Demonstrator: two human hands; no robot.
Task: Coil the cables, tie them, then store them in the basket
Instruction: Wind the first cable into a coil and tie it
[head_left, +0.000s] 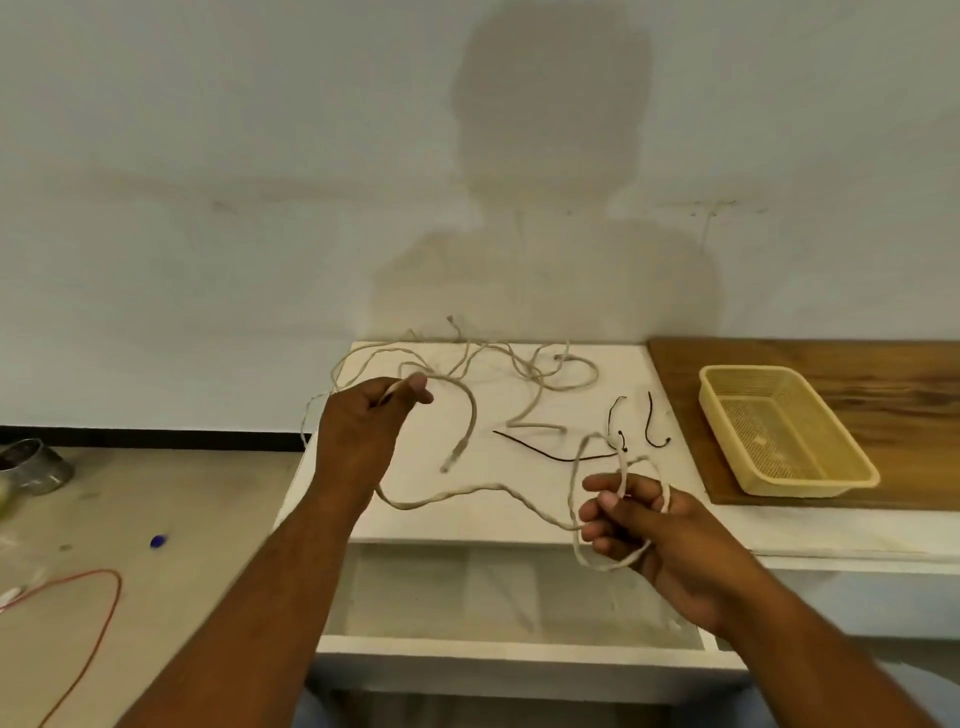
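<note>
A long beige cable (467, 491) runs between both hands over the white table (467, 519). My left hand (363, 431) pinches a stretch of it, raised above the table's left end. My right hand (654, 530) grips a small loop of the same cable near the front edge. More beige cable (530, 374) lies tangled at the back of the table. Thin dark ties (550, 454) lie in the middle, to the right. The yellow plastic basket (727, 447) stands on a wooden board (883, 374) at the right, with nothing visible inside.
A white wall rises right behind the table. To the left is the floor with a red wire (104, 613), a small blue object (158, 541) and a metal tin (34, 465). Under the tabletop there is an open white compartment (498, 592).
</note>
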